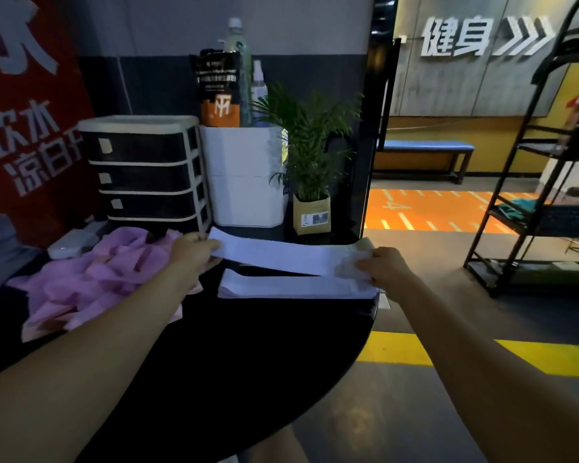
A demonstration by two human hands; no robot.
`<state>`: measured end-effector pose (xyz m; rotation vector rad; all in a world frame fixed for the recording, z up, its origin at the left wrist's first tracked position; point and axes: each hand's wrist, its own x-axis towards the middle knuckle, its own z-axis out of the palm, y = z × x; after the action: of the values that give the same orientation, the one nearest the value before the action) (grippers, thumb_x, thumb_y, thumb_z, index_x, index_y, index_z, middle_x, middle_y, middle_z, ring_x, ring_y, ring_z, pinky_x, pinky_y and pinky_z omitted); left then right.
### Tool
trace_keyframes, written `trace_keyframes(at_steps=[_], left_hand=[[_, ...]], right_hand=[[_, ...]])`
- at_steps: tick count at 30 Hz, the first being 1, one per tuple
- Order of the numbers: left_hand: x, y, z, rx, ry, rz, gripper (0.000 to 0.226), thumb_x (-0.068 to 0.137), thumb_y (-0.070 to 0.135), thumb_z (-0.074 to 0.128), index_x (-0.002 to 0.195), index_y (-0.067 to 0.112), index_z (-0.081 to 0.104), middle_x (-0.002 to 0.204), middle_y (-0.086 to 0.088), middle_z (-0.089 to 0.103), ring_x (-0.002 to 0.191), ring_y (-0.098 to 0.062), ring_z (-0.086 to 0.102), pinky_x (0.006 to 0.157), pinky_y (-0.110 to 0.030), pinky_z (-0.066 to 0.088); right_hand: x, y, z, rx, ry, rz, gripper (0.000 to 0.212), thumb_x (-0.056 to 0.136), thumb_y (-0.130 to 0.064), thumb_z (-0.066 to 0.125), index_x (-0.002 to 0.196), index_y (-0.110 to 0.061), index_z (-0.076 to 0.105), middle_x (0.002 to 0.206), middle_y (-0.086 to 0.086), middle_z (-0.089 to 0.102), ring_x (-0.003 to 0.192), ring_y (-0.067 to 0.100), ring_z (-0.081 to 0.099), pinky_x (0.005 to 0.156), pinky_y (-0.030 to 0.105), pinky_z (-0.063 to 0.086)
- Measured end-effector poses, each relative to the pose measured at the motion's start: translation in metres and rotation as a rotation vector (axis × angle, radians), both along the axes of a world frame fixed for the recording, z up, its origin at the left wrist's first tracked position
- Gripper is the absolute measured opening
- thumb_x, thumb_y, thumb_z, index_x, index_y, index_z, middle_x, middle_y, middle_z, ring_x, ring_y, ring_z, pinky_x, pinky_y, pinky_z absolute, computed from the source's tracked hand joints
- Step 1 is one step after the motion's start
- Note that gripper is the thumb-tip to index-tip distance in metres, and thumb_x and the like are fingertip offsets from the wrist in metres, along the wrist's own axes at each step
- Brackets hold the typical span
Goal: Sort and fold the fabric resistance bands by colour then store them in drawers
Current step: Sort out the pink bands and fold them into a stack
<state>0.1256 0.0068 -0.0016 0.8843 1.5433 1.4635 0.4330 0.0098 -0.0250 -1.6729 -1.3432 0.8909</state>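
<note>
The left hand point(194, 249) grips one end of a pale band point(281, 255), and the right hand point(386, 265) pinches the other end, so the band is stretched flat between them just above the table. Its long axis runs left to right across the view, the left end a little higher and farther back, the right end lower and nearer the table's edge.

The black table point(231, 362) fills the lower middle of the view, its rounded edge curving off to the right. At its back left stands a drawer unit point(144, 170) with four dark drawers in a light frame, all closed. Beside that sits a white bin point(244, 177) holding bottles and a dark pouch, and then a potted plant point(311, 162) in a paper-wrapped pot.

A loose heap of pink bands point(91, 279) lies on the left of the table, partly under the left forearm. A stack of pale bands point(295, 287) lies flat directly beneath the held one, its long axis also left to right, its right end at the table's edge under the right hand.
</note>
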Motion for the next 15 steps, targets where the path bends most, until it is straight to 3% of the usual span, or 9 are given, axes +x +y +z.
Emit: trace_keyframes(at_steps=[3,5,6,9,12,15], left_hand=[[0.001,0.003,-0.018,-0.054,0.192,-0.042,0.018,0.087,-0.002,0.057,0.073,0.010,0.057,0.077,-0.010,0.057,0.060,-0.012,0.054,0.041,-0.011,0.046],[-0.001,0.005,-0.026,-0.083,0.398,-0.044,0.007,0.084,0.000,0.060,0.081,0.005,0.064,0.079,-0.014,0.060,0.051,-0.014,0.055,0.041,-0.014,0.045],[-0.002,0.005,-0.028,-0.092,0.499,-0.045,0.007,0.083,0.002,0.062,0.087,0.004,0.067,0.081,-0.015,0.062,0.054,-0.018,0.056,0.047,-0.017,0.046],[-0.004,0.003,-0.035,-0.134,0.718,-0.055,0.014,0.079,0.008,0.067,0.092,0.008,0.069,0.098,-0.015,0.064,0.090,-0.026,0.059,0.073,-0.027,0.043],[-0.001,0.000,-0.040,-0.128,0.751,-0.075,0.017,0.079,0.004,0.067,0.096,0.001,0.067,0.094,-0.008,0.059,0.093,-0.023,0.057,0.075,-0.023,0.036],[-0.002,0.002,-0.046,-0.134,0.786,-0.098,0.018,0.076,0.004,0.070,0.094,0.002,0.068,0.093,-0.009,0.064,0.088,-0.022,0.058,0.077,-0.023,0.039]], right_hand=[[0.006,0.005,-0.005,0.014,-0.048,-0.095,0.030,0.078,-0.003,0.068,0.053,-0.012,0.053,0.066,0.013,0.051,0.069,0.025,0.050,0.066,0.036,0.040],[0.006,0.006,-0.006,0.008,-0.093,-0.112,0.016,0.078,-0.004,0.069,0.063,-0.005,0.063,0.077,0.018,0.056,0.076,0.028,0.053,0.071,0.040,0.045],[0.005,0.005,-0.006,0.010,-0.132,-0.116,0.006,0.079,-0.005,0.069,0.076,0.001,0.067,0.083,0.020,0.059,0.079,0.029,0.055,0.072,0.038,0.045],[0.003,0.004,-0.008,0.017,-0.201,-0.143,0.020,0.081,-0.004,0.067,0.097,0.007,0.066,0.098,0.025,0.065,0.093,0.036,0.060,0.073,0.036,0.044],[0.000,0.003,-0.014,0.035,-0.229,-0.174,0.021,0.080,-0.003,0.064,0.099,0.007,0.065,0.102,0.026,0.064,0.098,0.039,0.059,0.071,0.035,0.042],[-0.002,0.003,-0.021,0.045,-0.279,-0.174,0.022,0.081,-0.002,0.061,0.102,0.005,0.063,0.104,0.024,0.064,0.099,0.038,0.058,0.070,0.031,0.039]])
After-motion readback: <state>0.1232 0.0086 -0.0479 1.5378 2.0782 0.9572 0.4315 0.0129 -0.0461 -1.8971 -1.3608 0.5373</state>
